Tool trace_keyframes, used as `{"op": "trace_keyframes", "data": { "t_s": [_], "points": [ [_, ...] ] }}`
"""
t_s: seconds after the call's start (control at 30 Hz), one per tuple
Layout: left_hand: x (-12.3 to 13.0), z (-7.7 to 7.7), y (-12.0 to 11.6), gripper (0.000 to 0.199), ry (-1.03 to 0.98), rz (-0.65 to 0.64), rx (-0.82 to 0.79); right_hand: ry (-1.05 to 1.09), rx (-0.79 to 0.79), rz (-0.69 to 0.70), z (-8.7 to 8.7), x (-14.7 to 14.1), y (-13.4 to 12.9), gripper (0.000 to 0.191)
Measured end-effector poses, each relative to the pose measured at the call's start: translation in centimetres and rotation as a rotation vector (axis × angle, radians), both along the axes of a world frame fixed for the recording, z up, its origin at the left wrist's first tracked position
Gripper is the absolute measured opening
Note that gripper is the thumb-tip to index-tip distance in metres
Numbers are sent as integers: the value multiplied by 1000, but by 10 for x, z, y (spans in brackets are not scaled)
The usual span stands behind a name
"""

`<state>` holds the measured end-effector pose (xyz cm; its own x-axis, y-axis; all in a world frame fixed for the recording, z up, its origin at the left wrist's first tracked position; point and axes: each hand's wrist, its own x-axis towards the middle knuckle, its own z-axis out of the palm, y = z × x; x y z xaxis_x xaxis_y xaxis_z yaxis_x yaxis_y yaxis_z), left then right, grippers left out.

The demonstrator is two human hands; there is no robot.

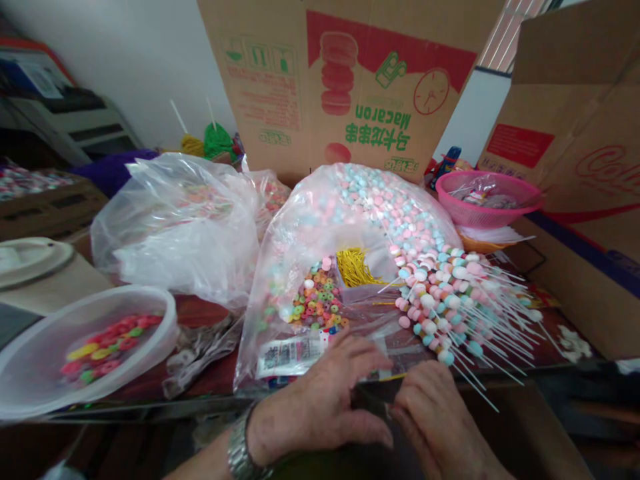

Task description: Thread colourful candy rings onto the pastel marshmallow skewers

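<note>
My left hand (327, 393), with a metal watch (242, 445) on its wrist, is over the table's front edge. Its thumb and fingers are apart, and I see nothing held in them. Just right of it, my right hand (437, 417) is curled with its fingertips pressed together; what they grip, if anything, is hidden. In front of both hands is a clear plastic bag (265, 300) with pastel candies (400, 207), colourful ring-shaped pieces (320, 297) and a printed packet (290, 355). A box of gold twist ties (355, 267) stands at the bag's opening. Candy skewers (450, 300) on white sticks are heaped to the right.
On the left are a translucent bowl (165, 327) of colourful rings, a crumpled cloth (200, 350) and another plastic bag (185, 233). A large cardboard box (280, 107) rises behind. A pink basket (480, 213) and a second carton (590, 113) stand at right.
</note>
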<state>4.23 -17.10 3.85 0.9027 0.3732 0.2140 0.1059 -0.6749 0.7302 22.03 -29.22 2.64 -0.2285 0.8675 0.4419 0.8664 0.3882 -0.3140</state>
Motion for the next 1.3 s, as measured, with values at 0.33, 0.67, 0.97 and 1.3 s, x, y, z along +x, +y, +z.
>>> {"op": "trace_keyframes", "data": {
  "t_s": [0.33, 0.67, 0.97, 1.3],
  "points": [
    [2, -35, 8, 23, -102, 437, -436, 558, -211, -428, -25, 8, 67, 44],
    [-42, -28, 30, 20, -277, 387, -63, 929, -229, -760, -61, 63, 115, 27],
    [-57, -30, 38, 26, -217, 360, 94, 925, -245, -492, -34, 45, 58, 28],
    [-51, -21, 46, 23, -177, 234, 206, 151, 59, -258, -16, 56, -23, 17]
  ]
}}
